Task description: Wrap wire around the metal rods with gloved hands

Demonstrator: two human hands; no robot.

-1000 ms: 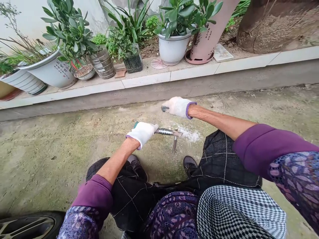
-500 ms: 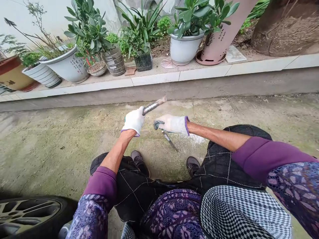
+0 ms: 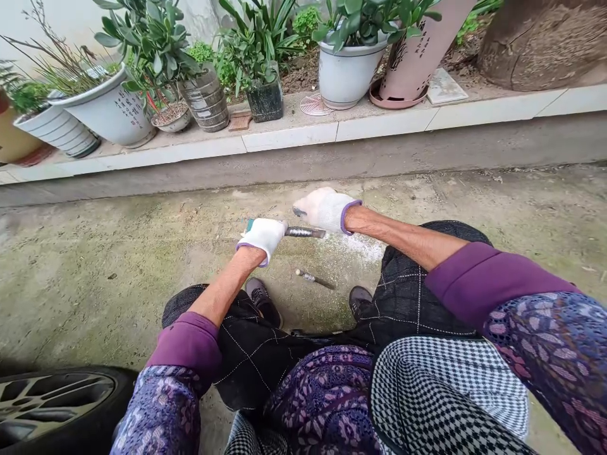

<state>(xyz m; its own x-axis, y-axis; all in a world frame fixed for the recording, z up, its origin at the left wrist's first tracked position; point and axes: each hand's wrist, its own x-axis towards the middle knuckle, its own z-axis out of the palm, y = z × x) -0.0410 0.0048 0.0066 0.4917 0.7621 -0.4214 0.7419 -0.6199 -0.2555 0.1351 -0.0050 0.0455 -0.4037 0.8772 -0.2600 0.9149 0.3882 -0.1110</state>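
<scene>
My left hand [image 3: 265, 237], in a white work glove with a teal patch at its edge, is closed round a short rod [image 3: 306, 232]. Silvery wrapping covers much of the rod, and its flat dull end points right. Just above that end is my right hand [image 3: 327, 210], in a white glove with dark grey fingertips. Its fingers are curled and slightly blurred, and what lies inside them, if anything, is hidden. A second wrapped rod [image 3: 315, 278], with a pale tip and a dark narrow end, lies on the concrete between my shoes.
White powder [image 3: 363, 248] is scattered on the concrete ground [image 3: 118, 253]. Ahead runs a low tiled ledge [image 3: 289, 138] with several potted plants, including a white pot [image 3: 348, 76]. A car wheel [image 3: 52, 411] stands at lower left. A checkered hat brim [image 3: 450, 392] covers the lower right.
The rod in my left hand has swung down from pointing up and right to nearly level. My right hand has risen above it, uncovering more of the rod on the ground.
</scene>
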